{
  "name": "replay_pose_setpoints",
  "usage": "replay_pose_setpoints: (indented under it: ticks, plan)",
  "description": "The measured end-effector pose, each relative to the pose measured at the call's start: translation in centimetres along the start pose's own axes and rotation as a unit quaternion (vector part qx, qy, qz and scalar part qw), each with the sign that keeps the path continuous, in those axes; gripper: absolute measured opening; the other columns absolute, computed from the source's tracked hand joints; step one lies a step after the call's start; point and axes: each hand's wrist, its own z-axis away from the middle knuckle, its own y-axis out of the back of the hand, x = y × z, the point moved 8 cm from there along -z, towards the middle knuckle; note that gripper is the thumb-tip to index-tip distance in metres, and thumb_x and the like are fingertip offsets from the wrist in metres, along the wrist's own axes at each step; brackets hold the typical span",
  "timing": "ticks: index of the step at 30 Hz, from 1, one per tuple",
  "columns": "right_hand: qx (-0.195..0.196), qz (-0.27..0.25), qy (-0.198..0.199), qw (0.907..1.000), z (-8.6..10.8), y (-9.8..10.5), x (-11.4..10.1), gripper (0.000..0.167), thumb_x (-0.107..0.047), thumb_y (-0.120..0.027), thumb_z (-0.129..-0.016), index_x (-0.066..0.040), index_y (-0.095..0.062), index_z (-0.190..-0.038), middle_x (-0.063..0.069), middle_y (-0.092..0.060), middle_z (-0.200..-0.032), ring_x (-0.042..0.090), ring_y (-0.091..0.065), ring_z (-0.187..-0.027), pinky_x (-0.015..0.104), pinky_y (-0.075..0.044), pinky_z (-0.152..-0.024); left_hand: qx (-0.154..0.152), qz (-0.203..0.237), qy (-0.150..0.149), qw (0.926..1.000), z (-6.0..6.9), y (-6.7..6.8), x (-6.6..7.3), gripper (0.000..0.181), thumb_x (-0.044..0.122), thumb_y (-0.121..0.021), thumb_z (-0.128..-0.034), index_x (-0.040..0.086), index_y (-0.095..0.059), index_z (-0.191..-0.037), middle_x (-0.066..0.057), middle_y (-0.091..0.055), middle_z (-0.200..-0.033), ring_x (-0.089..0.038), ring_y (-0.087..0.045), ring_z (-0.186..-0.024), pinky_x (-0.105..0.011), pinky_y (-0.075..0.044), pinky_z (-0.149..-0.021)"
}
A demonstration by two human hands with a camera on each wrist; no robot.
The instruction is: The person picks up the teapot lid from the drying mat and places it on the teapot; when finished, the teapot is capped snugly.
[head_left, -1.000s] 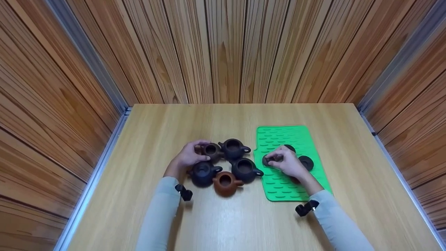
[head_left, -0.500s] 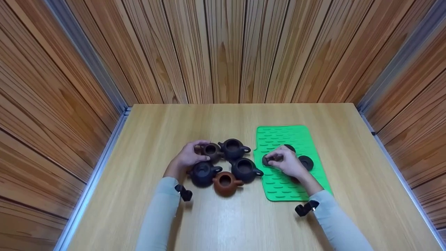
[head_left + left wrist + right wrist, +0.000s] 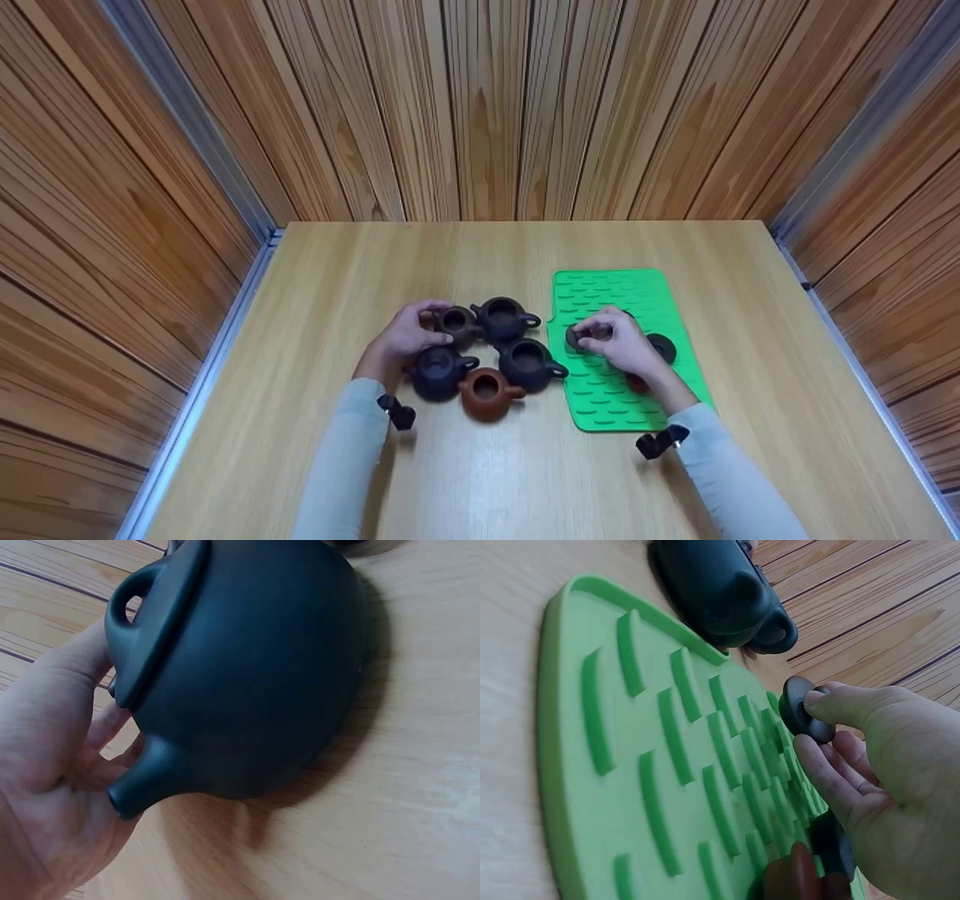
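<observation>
A small dark brown teapot without a lid [image 3: 455, 322] stands at the back left of a ring of teapots, my left hand [image 3: 401, 337] curled round its left side. In the left wrist view, a lidded dark blue teapot [image 3: 255, 667] largely covers what my left hand [image 3: 52, 750] grips. Between thumb and fingers my right hand [image 3: 624, 345] pinches a small dark lid [image 3: 574, 340] over the left side of the green mat [image 3: 600, 405]. The right wrist view shows this lid [image 3: 796, 711] tilted on edge, held by my right hand [image 3: 885, 757] just above the mat.
Two dark open teapots [image 3: 504, 319] [image 3: 529, 366], a reddish-brown open one [image 3: 486, 396] and the lidded dark blue one [image 3: 435, 373] complete the ring. Other lids, among them a black one [image 3: 661, 347] and a reddish one [image 3: 637, 384], lie on the mat, partly behind my right hand.
My right hand has risen slightly with the small lid, and more of the reddish lid shows below the hand. The left hand and the teapots have stayed in place.
</observation>
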Motion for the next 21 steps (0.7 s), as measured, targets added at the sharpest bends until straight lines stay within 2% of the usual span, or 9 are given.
replay_pose_setpoints:
  ticks: [4,7,12,17,21]
  plan:
    - [0.004,-0.001,-0.001,1.0,-0.4,0.3,-0.7,0.018,0.0,-0.087,-0.095,-0.004,-0.087,-0.112,0.02,-0.069,-0.109,0.023,-0.063,-0.1,0.024,-0.049,-0.086,-0.007,0.013,-0.002,0.9999,-0.1,0.0,0.2,0.061,-0.006,-0.083,-0.0949,0.003,-0.065,-0.152,-0.021,-0.071,-0.141,-0.024,-0.066,-0.121,-0.023,-0.054,-0.09]
    - [0.003,-0.001,-0.005,1.0,-0.8,0.3,-1.3,0.018,-0.001,-0.087,-0.095,-0.004,-0.087,-0.113,0.019,-0.068,-0.111,0.023,-0.064,-0.101,0.024,-0.05,-0.085,-0.011,0.015,-0.004,0.9998,-0.1,0.0,0.3,0.06,-0.007,-0.083,-0.0948,0.001,-0.065,-0.152,-0.022,-0.072,-0.138,-0.021,-0.067,-0.116,-0.02,-0.054,-0.083]
    - [-0.001,-0.001,-0.009,1.0,-1.4,0.3,-2.3,0.018,-0.002,-0.086,-0.096,-0.007,-0.087,-0.114,0.018,-0.068,-0.113,0.023,-0.065,-0.099,0.023,-0.052,-0.082,-0.011,0.014,0.009,0.9998,0.1,0.1,0.0,0.061,-0.006,-0.083,-0.0957,0.004,-0.065,-0.153,-0.022,-0.071,-0.143,-0.023,-0.067,-0.122,-0.021,-0.055,-0.088]
    - [0.006,0.01,0.012,0.9999,-2.1,0.4,-3.5,0.019,0.0,-0.087,-0.095,-0.006,-0.087,-0.113,0.018,-0.069,-0.111,0.028,-0.068,-0.102,0.032,-0.052,-0.091,-0.007,0.018,0.018,0.9997,0.1,0.1,-0.2,0.062,-0.005,-0.083,-0.0961,0.006,-0.065,-0.155,-0.021,-0.069,-0.146,-0.026,-0.066,-0.128,-0.022,-0.054,-0.095]
    - [0.005,0.019,0.016,0.9997,-2.7,0.5,-4.4,0.019,0.0,-0.087,-0.095,-0.006,-0.087,-0.113,0.017,-0.067,-0.109,0.031,-0.069,-0.104,0.035,-0.053,-0.092,-0.001,0.03,0.024,0.9993,-0.1,-0.1,-0.2,0.062,-0.006,-0.083,-0.0958,0.007,-0.066,-0.154,-0.018,-0.07,-0.144,-0.025,-0.065,-0.127,-0.023,-0.053,-0.097]
